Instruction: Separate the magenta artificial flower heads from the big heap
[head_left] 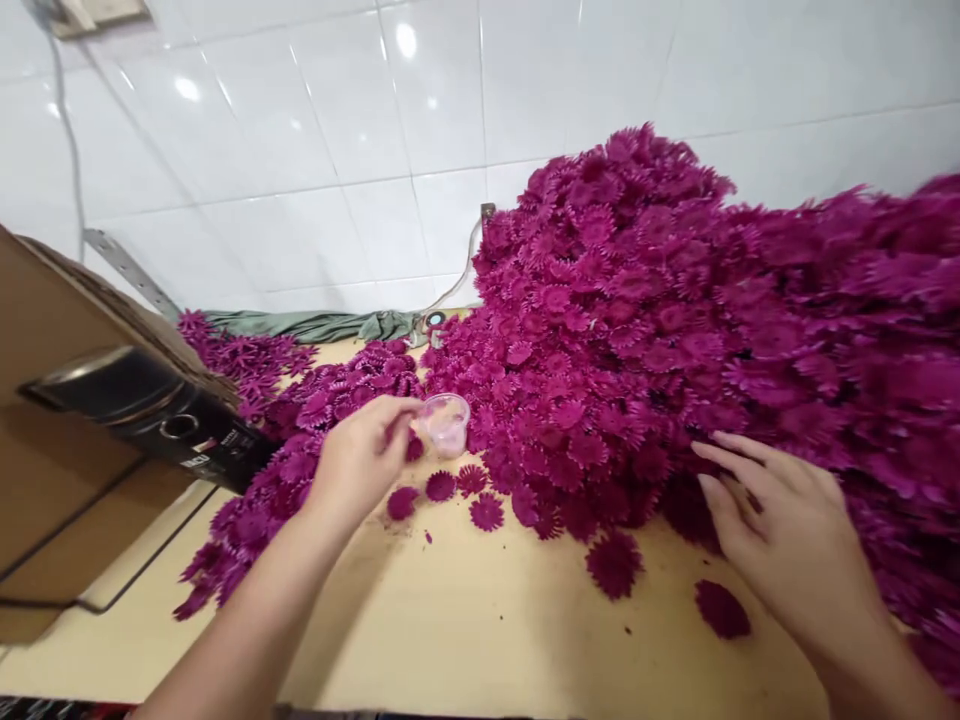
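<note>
My left hand (358, 460) pinches the rim of a small clear plastic cup (448, 432), its mouth looking heart-shaped, held low over the table. Beside the cup lie several loose magenta flower heads (440, 487) with frilled petals. A large heap of the same magenta flower heads (600, 330) rises in the middle and spreads to the right. Fingers apart, my right hand (784, 545) is at the front of this heap; no thing shows between its fingers, though the fingertips are close to the flowers. Single flower heads (721, 610) lie just left of it.
The pale yellow tabletop (487, 650) runs along a white tiled wall (300, 150). At left, a cardboard box (67, 500) stands with a black cylindrical can (157, 415) leaning against it. Smaller flower piles (259, 515) lie beside it. Green cloth (315, 325) lies along the wall.
</note>
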